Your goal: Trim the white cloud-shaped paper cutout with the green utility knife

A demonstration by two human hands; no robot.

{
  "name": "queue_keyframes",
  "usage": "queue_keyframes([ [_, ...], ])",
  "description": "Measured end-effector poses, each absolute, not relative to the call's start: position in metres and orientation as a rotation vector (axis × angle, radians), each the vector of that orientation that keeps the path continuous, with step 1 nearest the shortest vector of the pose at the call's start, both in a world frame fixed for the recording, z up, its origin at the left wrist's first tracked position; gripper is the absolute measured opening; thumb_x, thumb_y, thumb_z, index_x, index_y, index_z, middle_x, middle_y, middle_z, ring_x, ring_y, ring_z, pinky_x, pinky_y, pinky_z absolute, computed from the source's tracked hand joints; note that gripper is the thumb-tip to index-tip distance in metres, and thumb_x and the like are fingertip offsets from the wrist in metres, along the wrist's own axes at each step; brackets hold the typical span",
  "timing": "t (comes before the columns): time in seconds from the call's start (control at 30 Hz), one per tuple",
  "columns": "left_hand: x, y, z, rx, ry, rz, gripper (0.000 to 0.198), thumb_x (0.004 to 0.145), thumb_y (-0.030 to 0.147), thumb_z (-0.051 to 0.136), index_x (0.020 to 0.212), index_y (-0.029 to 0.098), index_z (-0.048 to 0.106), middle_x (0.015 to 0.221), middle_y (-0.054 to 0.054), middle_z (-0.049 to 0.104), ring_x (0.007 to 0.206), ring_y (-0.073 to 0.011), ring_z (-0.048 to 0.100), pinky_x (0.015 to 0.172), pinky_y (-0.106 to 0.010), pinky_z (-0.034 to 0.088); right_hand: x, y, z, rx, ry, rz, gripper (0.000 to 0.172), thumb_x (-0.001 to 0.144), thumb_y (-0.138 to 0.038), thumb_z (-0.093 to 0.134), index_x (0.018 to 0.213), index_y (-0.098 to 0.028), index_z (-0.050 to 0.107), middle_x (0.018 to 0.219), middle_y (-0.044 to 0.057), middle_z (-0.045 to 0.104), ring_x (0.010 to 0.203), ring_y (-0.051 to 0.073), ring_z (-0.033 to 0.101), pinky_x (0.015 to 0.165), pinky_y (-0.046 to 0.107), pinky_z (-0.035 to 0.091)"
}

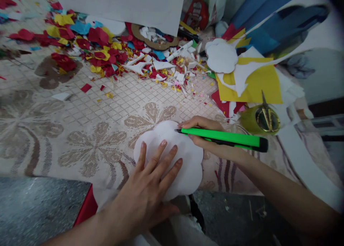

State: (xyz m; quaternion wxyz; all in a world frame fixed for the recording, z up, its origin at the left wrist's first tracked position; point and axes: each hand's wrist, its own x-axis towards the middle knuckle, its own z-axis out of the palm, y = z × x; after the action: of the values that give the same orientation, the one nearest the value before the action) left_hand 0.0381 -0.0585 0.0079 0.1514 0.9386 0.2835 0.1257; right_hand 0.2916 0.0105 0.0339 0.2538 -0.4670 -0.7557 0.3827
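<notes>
**Cloud shape pinned flat, knife tip at its edge**

Left hand [150, 188] lies flat w/ fingers spread on a white cloud-shaped cutout [185, 160], pressing it onto the lace-pattern tablecloth [80, 131] right at the near table edge. Right hand [204, 131] is closed round a green utility knife [223, 138], tip pointing left & resting at the cutout's upper rim, approx where the lobes meet.

As for progress: outline of the shape looks fully scalloped already, so I'd judge the main cutting done & what's left is trimming or scoring along the top edge. Can't tell whether the blade is out, too small to see.

A second white cloud piece [221, 56] sits further back on the right, on top of yellow paper [255, 85]. Behind it all, a heap of red, yellow & white scraps [107, 52] spread across the far side. A yellow-green tub w/ scissors [260, 120] stands just beyond the knife's rear end.
</notes>
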Motion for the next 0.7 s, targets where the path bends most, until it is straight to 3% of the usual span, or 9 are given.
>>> queue_keyframes([
  [0.1,0.031,-0.047,0.006,2.717,0.69,0.28,0.105,0.071,0.051,0.083,0.156,0.019,0.029,0.165,-0.008,0.023,0.154,-0.0328,0.009,0.121,-0.056,-0.013,0.292,0.009,0.033,-1.25,-2.054,1.05,0.016,0.092,-0.027,0.061,0.107,-0.025,0.066,0.109,0.004,0.072,0.103,0.021,0.068,0.083,0.033,0.054],
  [0.27,0.033,-0.045,-0.005,2.701,0.712,0.245,0.094,0.077,0.048,0.076,0.155,0.018,0.032,0.166,-0.007,0.021,0.154,-0.0323,0.009,0.121,-0.055,-0.015,0.29,0.004,0.033,-1.279,-2.038,0.986,0.015,0.092,-0.024,0.06,0.105,-0.024,0.066,0.104,0.004,0.073,0.098,0.02,0.069,0.08,0.032,0.054],
  [0.5,0.036,-0.049,-0.007,2.675,0.745,0.303,0.087,0.084,0.061,0.066,0.153,0.018,0.036,0.165,-0.007,0.024,0.153,-0.0332,0.015,0.121,-0.054,-0.016,0.289,-0.01,0.031,-1.352,-1.945,0.938,0.015,0.092,-0.023,0.06,0.105,-0.026,0.065,0.105,0.003,0.073,0.099,0.019,0.069,0.079,0.031,0.053],
  [0.7,0.037,-0.051,-0.005,2.697,0.776,0.323,0.084,0.083,0.055,0.069,0.151,0.017,0.039,0.164,-0.008,0.028,0.152,-0.0344,0.017,0.121,-0.056,-0.014,0.282,-0.023,0.03,-1.434,-1.865,0.896,0.018,0.09,-0.02,0.06,0.107,-0.025,0.064,0.112,0.005,0.072,0.104,0.022,0.068,0.084,0.036,0.054],
])
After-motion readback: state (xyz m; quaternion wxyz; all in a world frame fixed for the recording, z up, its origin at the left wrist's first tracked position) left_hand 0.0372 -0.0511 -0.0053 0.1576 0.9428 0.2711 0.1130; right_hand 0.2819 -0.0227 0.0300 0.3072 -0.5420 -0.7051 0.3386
